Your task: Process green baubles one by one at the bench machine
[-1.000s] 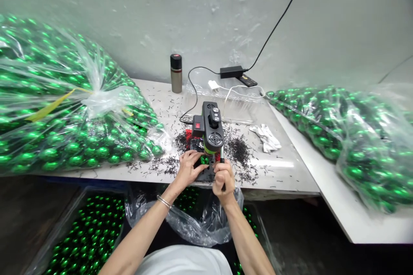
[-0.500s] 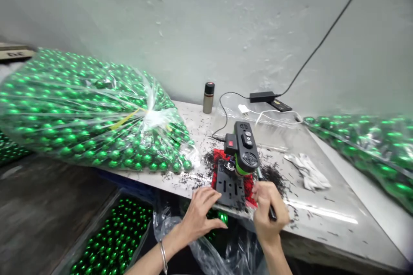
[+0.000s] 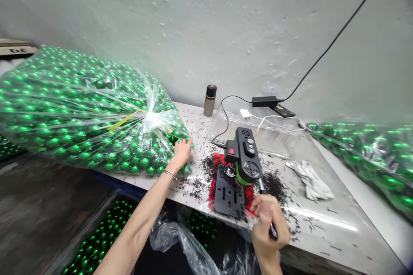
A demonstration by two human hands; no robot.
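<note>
My left hand (image 3: pixel 182 154) reaches to the right end of the big clear bag of green balls (image 3: pixel 80 111); its fingers are at the bag's opening, and whether they hold a ball is hidden. My right hand (image 3: pixel 270 223) is wrapped round the black handle (image 3: pixel 273 232) of a tool at the right of the small black machine (image 3: pixel 248 154). The machine's slotted black base plate (image 3: pixel 229 193) lies on a red mat (image 3: pixel 213 193). Nothing rests on the plate's front part.
Black bits (image 3: pixel 272 184) lie round the machine. White gloves (image 3: pixel 311 180), a spray can (image 3: pixel 210 101), a plastic tray (image 3: pixel 277 139) and a power adapter (image 3: pixel 264 101) are on the table (image 3: pixel 342 223). Below stands a container of green balls (image 3: pixel 103 232).
My left hand has moved from beside the base plate up and left to the bag. A green ball seen near its fingers below the plate is gone from there. My right hand keeps its grip.
</note>
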